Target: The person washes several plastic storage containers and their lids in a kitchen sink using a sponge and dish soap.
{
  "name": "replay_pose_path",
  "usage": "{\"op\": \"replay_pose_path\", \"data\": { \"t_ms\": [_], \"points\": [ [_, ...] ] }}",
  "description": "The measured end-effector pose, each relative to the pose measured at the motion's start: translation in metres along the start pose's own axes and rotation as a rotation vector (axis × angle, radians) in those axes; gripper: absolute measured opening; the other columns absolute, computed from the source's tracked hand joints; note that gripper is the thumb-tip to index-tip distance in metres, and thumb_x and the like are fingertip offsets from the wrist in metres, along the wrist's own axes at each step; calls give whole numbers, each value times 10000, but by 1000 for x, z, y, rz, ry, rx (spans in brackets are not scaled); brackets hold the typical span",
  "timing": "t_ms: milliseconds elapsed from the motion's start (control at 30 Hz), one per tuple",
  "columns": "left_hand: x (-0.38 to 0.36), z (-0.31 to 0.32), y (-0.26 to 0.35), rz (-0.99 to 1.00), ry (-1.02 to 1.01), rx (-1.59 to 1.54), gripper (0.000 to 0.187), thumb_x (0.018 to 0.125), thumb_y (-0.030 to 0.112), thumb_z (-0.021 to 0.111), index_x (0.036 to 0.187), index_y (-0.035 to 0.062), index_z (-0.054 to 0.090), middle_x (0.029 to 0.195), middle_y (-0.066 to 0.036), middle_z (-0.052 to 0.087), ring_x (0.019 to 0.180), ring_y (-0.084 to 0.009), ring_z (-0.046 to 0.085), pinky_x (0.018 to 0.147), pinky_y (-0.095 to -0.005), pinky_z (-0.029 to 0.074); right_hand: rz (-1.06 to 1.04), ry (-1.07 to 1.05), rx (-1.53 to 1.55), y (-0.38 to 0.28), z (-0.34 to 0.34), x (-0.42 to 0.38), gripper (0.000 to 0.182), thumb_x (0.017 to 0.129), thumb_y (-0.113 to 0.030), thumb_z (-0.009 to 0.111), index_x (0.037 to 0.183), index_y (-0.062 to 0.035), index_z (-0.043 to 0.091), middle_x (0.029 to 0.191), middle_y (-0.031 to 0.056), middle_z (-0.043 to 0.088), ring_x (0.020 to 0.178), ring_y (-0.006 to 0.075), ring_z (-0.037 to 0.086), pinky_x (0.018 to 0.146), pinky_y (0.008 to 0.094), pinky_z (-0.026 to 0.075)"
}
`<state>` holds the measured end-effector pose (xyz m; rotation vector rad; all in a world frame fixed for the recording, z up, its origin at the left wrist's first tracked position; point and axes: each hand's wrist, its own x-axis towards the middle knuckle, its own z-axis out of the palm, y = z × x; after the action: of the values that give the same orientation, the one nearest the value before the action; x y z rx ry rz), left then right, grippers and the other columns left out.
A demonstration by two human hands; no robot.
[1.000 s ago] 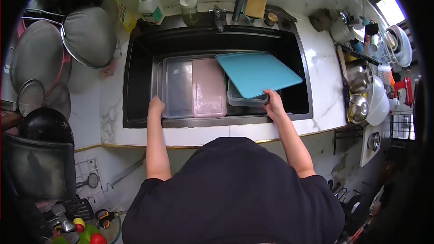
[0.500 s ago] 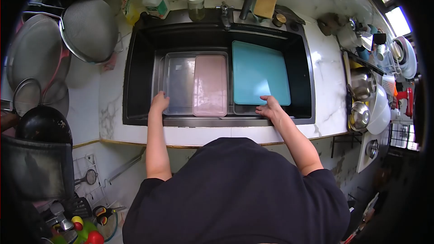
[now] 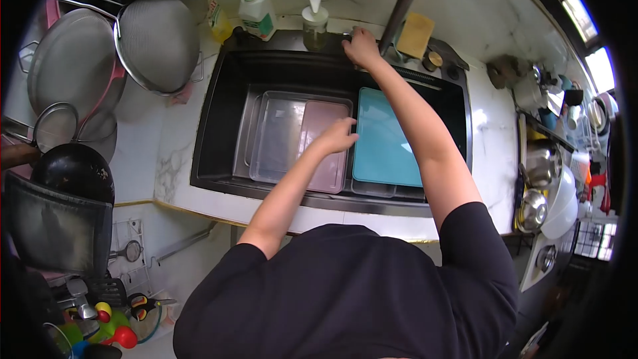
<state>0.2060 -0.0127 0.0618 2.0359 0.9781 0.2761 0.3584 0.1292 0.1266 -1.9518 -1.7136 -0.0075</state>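
In the black sink [image 3: 219,93] lie a clear plastic tray [image 3: 276,129], a pink rectangular lid [image 3: 325,173] and a larger teal lid [image 3: 382,139]. The pink lid overlaps the right part of the clear tray. Above the pink lid, close to the teal lid's left edge, is my left hand [image 3: 337,136], its fingers apart and holding nothing. My right hand [image 3: 362,48] reaches across the teal lid to the sink's back rim. Its fingers are closed around the faucet handle [image 3: 347,36], most of which they hide. The dark faucet spout [image 3: 404,3] rises just right of it.
Along the back rim stand a green-topped pump bottle [image 3: 257,14], a clear dispenser [image 3: 315,25] and a yellow sponge [image 3: 415,35]. Mesh strainers [image 3: 158,43] hang at left. Metal bowls [image 3: 533,209] and other dishes crowd the right side.
My right hand has moved from the teal lid's near edge up to the faucet handle. My left hand has shifted right, from the clear tray's left corner to above the pink lid.
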Motion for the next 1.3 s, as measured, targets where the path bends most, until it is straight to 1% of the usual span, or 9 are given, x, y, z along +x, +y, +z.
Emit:
{"op": "replay_pose_path", "data": {
  "t_ms": [133,433,600,667,833,967,1033,1133,1300],
  "points": [
    [25,20,-6,-118,10,-157,490,762,226,572,1165,-22,445,1098,-220,514,1019,-322,502,879,-348,396,211,-320,-65,3,0,39,328,708,-155,534,971,41,544,932,236,575,915,379,541,820,398,430],
    [101,19,-22,-307,192,-650,403,811,188,530,1151,-17,462,1068,-172,538,1018,-247,499,866,-329,398,-342,-573,-161,24,-16,54,423,604,56,489,1020,-17,518,1113,263,473,920,396,525,786,434,436],
    [147,0,-37,-550,12,-1473,183,849,257,493,788,87,522,575,26,417,452,-64,385,371,-209,299,-339,-568,-153,26,-16,49,522,600,81,476,1112,-20,475,1224,256,382,1054,371,452,860,407,409],
    [153,0,-30,-617,41,-1448,269,862,296,474,660,119,446,504,67,297,361,-47,225,309,-210,129,-391,-555,-152,30,-12,49,549,599,89,467,1138,-16,460,1267,252,341,1127,360,403,893,397,393],
    [149,16,-51,-509,1,-853,277,864,285,458,650,113,497,575,26,461,526,-92,441,501,-277,376,-375,-388,-48,34,-5,34,608,600,103,429,1200,11,409,1336,218,260,1276,340,164,984,388,315],
    [112,31,-108,-399,244,-212,253,779,244,537,960,69,560,923,-96,579,899,-250,537,809,-344,409,-440,-8,142,43,10,2,478,682,77,413,1154,22,463,1283,192,378,1244,306,292,974,343,324],
    [74,24,-116,-540,407,141,384,725,207,577,1082,78,524,1072,-140,541,1012,-308,512,862,-347,407,8,224,989,42,11,-35,338,769,25,410,1089,28,517,1164,153,513,1123,241,459,917,285,362],
    [48,34,-164,-802,503,106,369,724,191,578,1069,69,532,1074,-157,539,1004,-298,517,840,-342,417,461,534,1243,38,49,-86,159,828,-43,444,919,22,556,811,93,606,771,154,586,673,251,463],
    [33,13,-168,-920,275,-699,294,778,199,528,999,6,558,983,-194,576,937,-290,553,782,-342,424,764,-40,1423,34,94,-115,169,822,-35,434,943,24,537,750,78,573,639,148,559,586,254,478]
  ]
}}
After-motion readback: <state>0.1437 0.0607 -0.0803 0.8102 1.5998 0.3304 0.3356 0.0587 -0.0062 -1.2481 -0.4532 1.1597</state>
